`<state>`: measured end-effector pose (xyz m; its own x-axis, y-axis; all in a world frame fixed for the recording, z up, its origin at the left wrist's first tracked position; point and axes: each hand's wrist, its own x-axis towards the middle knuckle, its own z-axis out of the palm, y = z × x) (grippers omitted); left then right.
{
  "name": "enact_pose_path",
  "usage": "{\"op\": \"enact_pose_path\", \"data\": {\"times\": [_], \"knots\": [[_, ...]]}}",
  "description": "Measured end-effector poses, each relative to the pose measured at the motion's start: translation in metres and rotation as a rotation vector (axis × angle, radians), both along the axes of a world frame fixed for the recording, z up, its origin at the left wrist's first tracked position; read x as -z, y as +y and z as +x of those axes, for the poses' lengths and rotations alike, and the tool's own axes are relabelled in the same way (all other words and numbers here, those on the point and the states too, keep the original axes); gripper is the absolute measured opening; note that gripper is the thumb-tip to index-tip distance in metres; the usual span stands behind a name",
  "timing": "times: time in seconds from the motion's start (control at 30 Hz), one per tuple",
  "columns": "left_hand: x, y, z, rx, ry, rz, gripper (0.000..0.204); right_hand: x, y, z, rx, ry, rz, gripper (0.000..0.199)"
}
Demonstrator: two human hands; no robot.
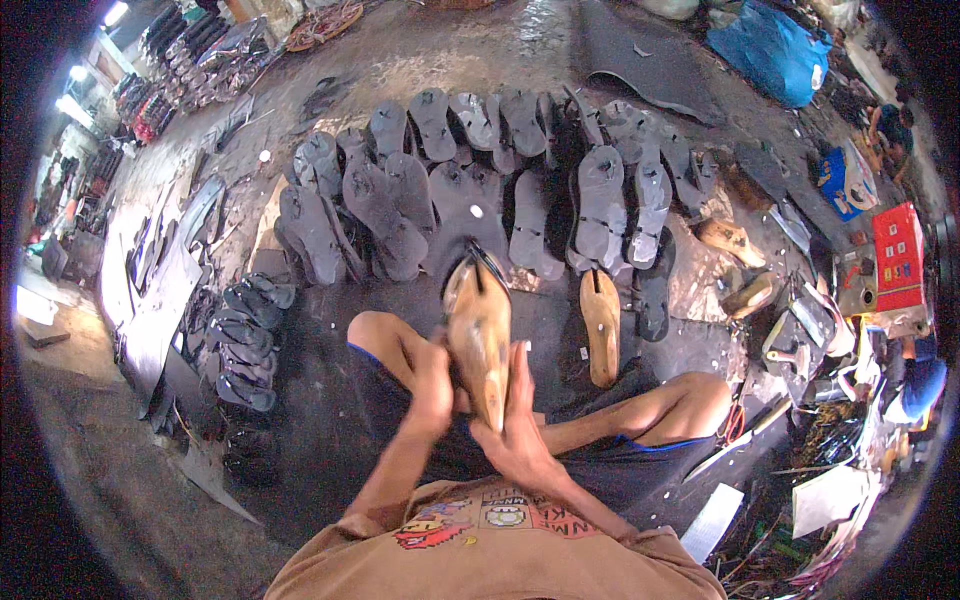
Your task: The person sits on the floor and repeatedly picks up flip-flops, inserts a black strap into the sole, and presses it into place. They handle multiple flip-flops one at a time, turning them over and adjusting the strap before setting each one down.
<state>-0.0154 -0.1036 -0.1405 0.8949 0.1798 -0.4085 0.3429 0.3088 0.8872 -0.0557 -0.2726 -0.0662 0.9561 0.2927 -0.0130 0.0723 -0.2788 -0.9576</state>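
A smooth, tan wooden foot-shaped shoe last (478, 335) with a dark strap at its toe stands upright above the person's lap. Beyond it, rows of flat grey rubber sandals (480, 195) cover the grimy dark floor (420, 50); another wooden last (601, 325) lies just right. Left hand (432, 385) and right hand (512, 415) are both closed around the held last.

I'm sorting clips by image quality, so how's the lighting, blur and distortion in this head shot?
Head view: strong fisheye bending with a black rim; bright lamps blow out upper left; glare on the wet floor at top; the sandal and both hands look slightly motion-blurred; edges dim.
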Motion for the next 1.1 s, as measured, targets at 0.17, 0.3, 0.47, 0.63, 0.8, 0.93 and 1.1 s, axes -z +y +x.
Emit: {"op": "enact_pose_path", "data": {"times": [0.17,0.3,0.47,0.63,0.8,0.93,1.1], "knots": [[-0.082,0.110,0.043,-0.053,-0.297,0.926,0.031,0.019,-0.030,-0.026,0.051,0.414,0.396,0.109],[-0.126,0.081,0.036,0.141,-0.308,0.972,0.057,0.060,-0.062,0.048,0.010,0.083,-0.353,0.087],[-0.110,0.063,0.003,0.381,-0.464,0.988,0.070,-0.001,-0.047,0.107,0.307,0.413,0.655,0.066],[-0.087,0.092,-0.046,0.434,-0.196,0.623,0.050,0.014,-0.027,0.144,0.021,0.391,0.066,0.057],[-0.049,0.185,-0.095,-0.479,0.021,0.319,0.048,0.053,0.027,0.185,0.027,-0.066,-0.066,0.065],[0.046,0.320,-0.161,-1.354,-0.139,0.142,0.048,0.129,-0.009,0.237,0.129,-0.431,-0.926,0.069],[0.096,0.408,-0.223,-1.665,-0.022,0.103,0.049,0.122,-0.022,0.244,0.015,-0.366,-0.870,0.054]]}}
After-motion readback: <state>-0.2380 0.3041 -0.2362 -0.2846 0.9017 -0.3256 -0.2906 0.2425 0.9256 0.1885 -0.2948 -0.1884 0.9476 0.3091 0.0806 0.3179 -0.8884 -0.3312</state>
